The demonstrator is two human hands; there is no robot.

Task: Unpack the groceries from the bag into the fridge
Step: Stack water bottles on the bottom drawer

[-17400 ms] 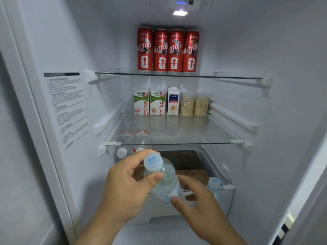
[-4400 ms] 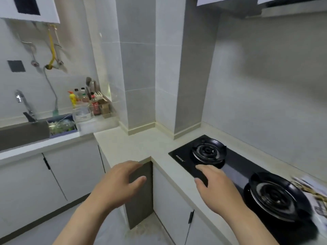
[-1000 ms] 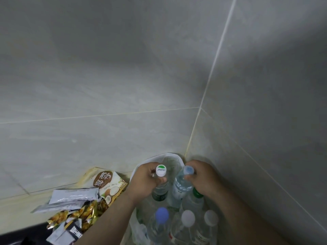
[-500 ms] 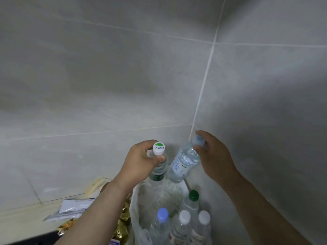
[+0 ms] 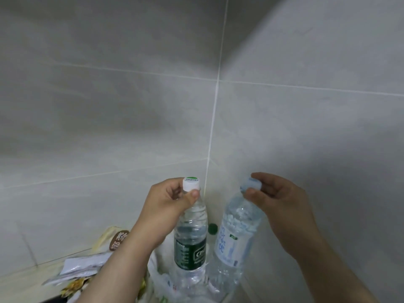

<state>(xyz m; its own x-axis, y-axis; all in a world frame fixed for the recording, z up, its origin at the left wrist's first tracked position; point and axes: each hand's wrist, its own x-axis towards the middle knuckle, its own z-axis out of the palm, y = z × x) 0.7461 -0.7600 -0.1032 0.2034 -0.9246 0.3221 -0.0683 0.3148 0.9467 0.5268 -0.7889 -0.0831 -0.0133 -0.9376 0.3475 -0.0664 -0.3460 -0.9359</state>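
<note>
Step, my read: taking stock out of the bag, one water bottle per hand. Left hand (image 5: 166,206) pinches the green-label bottle (image 5: 190,243) at the neck, thumb just under the white cap, and the bottle hangs upright. Right hand (image 5: 277,204) pinches the blue-label bottle (image 5: 236,237) by its cap, fingers curled, and the bottle tilts. Both bases are at the mouth of the white plastic bag (image 5: 157,278), in the tiled corner. Can't tell if they clear the rim. A green-capped bottle (image 5: 212,228) shows between them, so probably more to unload. Next: clear the bag and carry to the fridge, which is not in view. Cap-only grips look marginal for that.
</note>
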